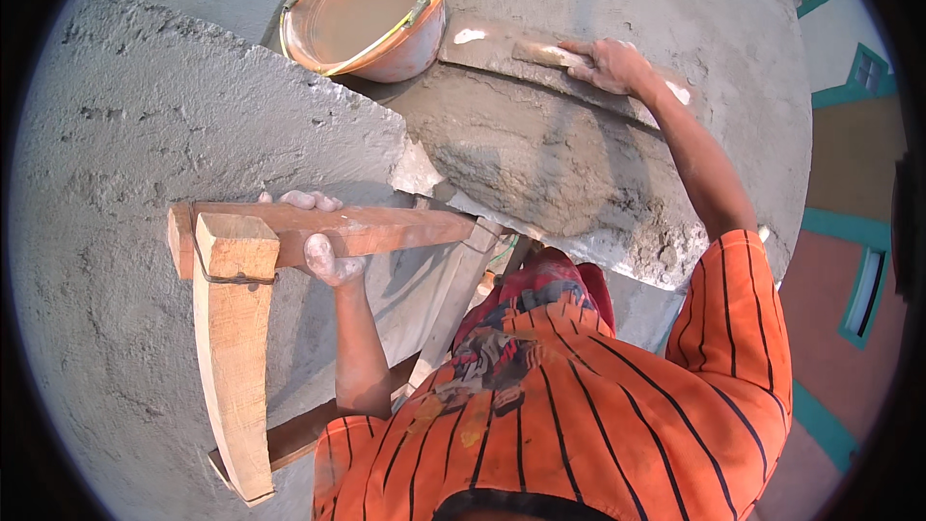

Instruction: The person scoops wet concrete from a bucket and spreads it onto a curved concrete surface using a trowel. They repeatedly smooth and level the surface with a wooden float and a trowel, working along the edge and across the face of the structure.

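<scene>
My left hand point(330, 260), dusted pale, grips a horizontal wooden beam point(395, 229), lashed with dark wire to a thick upright timber point(231, 347). My right hand point(617, 69) is closed on the handle of a long, flat finishing float point(482, 48). The float lies on a grey plastered surface, along the upper edge of a band of rough, wet mortar point(521, 154). Just left of the float, an orange bucket point(415, 48) with a wire handle holds grey slurry. The float's underside is hidden.
A rough concrete wall point(135, 135) with a broken edge fills the left side. Weathered wooden supports point(449, 289) and a darker board point(289, 439) run below the beam. Far right, a building point(849, 174) with turquoise trim and windows shows beyond the curved plastered surface.
</scene>
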The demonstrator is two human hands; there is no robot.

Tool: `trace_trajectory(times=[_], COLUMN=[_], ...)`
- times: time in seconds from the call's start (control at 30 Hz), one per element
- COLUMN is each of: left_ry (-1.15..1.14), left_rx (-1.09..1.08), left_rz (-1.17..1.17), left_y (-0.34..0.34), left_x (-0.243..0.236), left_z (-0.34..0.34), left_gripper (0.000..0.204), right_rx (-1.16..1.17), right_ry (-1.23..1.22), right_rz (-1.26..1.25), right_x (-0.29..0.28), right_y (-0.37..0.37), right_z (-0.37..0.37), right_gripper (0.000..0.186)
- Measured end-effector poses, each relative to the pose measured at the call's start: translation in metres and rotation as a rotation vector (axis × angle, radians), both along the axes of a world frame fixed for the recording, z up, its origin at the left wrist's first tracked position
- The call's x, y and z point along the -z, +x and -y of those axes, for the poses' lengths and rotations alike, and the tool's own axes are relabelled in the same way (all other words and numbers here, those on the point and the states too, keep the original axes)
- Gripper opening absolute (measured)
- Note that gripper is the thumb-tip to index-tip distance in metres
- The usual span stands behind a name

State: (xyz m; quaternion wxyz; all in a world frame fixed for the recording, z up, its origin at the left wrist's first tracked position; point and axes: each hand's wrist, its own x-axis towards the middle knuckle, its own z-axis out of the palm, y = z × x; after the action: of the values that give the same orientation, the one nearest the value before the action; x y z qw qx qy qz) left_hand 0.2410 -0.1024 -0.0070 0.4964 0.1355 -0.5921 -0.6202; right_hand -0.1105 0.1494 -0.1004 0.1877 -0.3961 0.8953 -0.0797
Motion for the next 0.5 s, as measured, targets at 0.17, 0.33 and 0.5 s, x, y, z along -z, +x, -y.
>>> trace_trajectory(times=[0.17, 0.33, 0.5], left_ry=[0.018, 0.031, 0.0], left_rx=[0.179, 0.148, 0.185], left_rz=[-0.103, -0.085, -0.099], left_y=[0.006, 0.001, -0.001], left_x=[0.001, -0.004, -0.006], left_z=[0.002, -0.005, -0.003], left_gripper=[0.071, 0.068, 0.066], right_rx=[-0.037, -0.016, -0.076], right_ry=[-0.093, 0.001, -0.177], right_rz=[-0.019, 0.079, -0.049], right_x=[0.028, 0.005, 0.025], right_y=[-0.01, -0.004, -0.011], right_z=[-0.005, 0.006, -0.002], right_gripper=[0.054, 0.048, 0.052])
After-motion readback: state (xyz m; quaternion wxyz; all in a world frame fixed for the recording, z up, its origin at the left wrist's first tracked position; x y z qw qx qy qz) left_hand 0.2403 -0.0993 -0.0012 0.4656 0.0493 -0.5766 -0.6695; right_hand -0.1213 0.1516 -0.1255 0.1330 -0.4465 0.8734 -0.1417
